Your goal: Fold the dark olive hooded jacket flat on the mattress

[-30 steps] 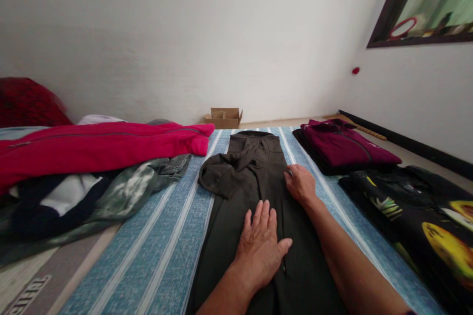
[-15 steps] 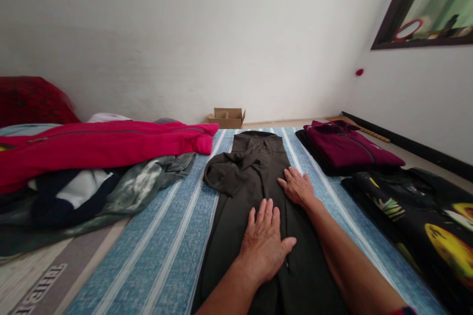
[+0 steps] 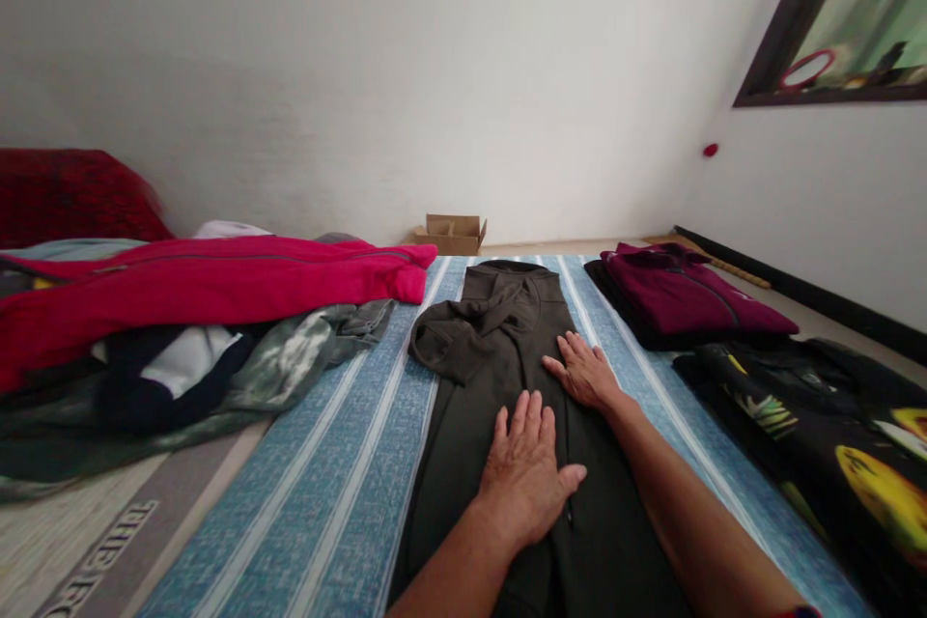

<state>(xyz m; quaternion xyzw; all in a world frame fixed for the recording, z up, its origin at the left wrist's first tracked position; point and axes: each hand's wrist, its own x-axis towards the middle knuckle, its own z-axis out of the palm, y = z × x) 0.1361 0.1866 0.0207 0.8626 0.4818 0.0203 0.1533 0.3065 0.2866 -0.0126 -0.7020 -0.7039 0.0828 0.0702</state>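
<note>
A dark grey-brown long garment point(image 3: 463, 435) lies lengthwise on the blue striped sheet point(image 3: 325, 463), its waistband-like end away from me. Near that end, a bunched, folded-over part sticks out on the left side. My left hand point(image 3: 525, 478) rests flat on the middle of the garment, fingers stretched forward and thumb out to the right. Farther up, at the garment's right side, my right hand point(image 3: 583, 370) lies palm down with its fingers extended. Neither hand grips anything. My forearms cover part of the near cloth.
Left, a loose heap holds a bright pink zipped garment point(image 3: 325, 285) and a grey-green mottled one point(image 3: 282, 377). Folded maroon clothing point(image 3: 688, 294) and black printed clothing point(image 3: 811, 425) lie right. A cardboard box point(image 3: 453, 234) sits by the white wall point(image 3: 406, 97).
The whole view has shifted slightly, so things appear a little farther right. Both hands stay flat on the garment in nearly the same places.
</note>
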